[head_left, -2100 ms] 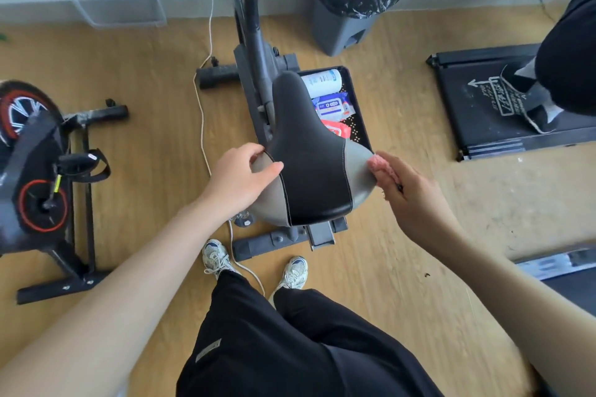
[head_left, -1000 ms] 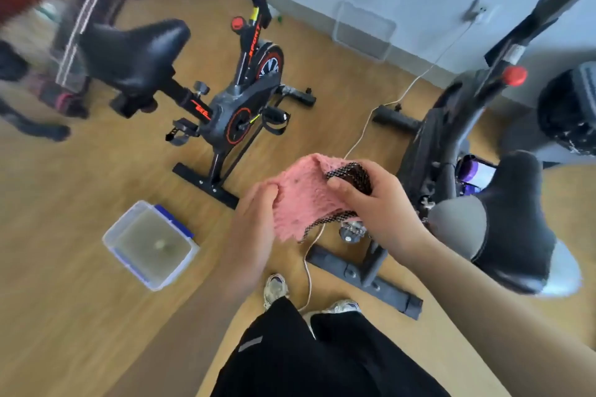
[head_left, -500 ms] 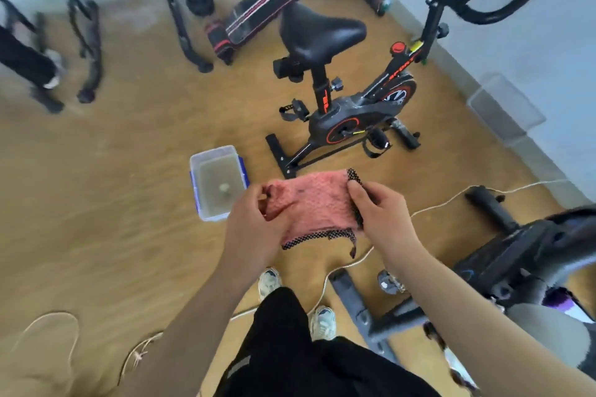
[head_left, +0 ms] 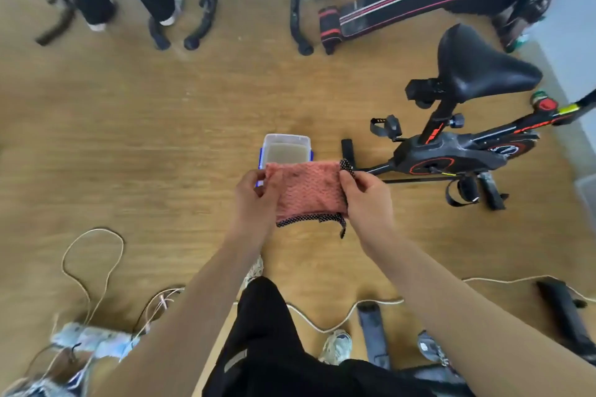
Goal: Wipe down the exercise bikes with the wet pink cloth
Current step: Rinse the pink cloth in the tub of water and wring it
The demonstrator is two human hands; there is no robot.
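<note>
you hold the pink cloth [head_left: 308, 192] spread between both hands, left hand [head_left: 254, 195] pinching its left edge, right hand [head_left: 366, 196] pinching the right edge by the black mesh trim, in the air over the near end of the water tub [head_left: 287, 138]. it looks light, limp and damp: bunch it in one palm to wipe the exercise bike [head_left: 451, 155]. the bike's red lettering is too blurred to read.

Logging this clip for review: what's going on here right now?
A person stretches a pink textured cloth with black mesh trim between both hands: the left hand pinches its left edge, the right hand its right edge. Just beyond it on the wooden floor sits a clear plastic tub of murky water. A black exercise bike with red accents stands to the right, untouched.
</note>
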